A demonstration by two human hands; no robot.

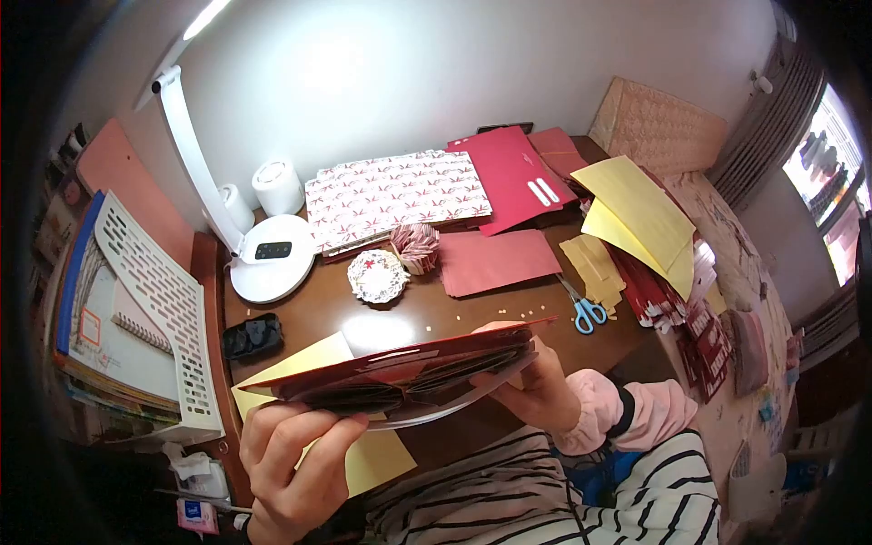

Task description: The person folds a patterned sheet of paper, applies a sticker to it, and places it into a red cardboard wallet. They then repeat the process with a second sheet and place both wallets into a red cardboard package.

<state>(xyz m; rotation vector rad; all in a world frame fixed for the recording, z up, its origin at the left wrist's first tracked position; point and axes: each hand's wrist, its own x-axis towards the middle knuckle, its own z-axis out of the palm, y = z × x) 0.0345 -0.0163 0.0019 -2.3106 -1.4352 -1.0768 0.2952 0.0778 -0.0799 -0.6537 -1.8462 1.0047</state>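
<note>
Between my hands is what looks like a red paper bag, tilted and seen nearly edge-on. Its upper side is red, its lower edge is pale, and dark folds show in the gap between. My left hand grips the near left end with bent fingers. At the right end, my right hand pinches it, thumb on the near side and fingers partly hidden behind. Beneath it on the desk lie yellow sheets, partly covered by the bag and my left hand.
Blue-handled scissors, pinkish-red papers, a patterned stack and a round decorated dish lie on the desk. At left are a lamp, a black device and a white rack. Yellow sheets top a pile at right.
</note>
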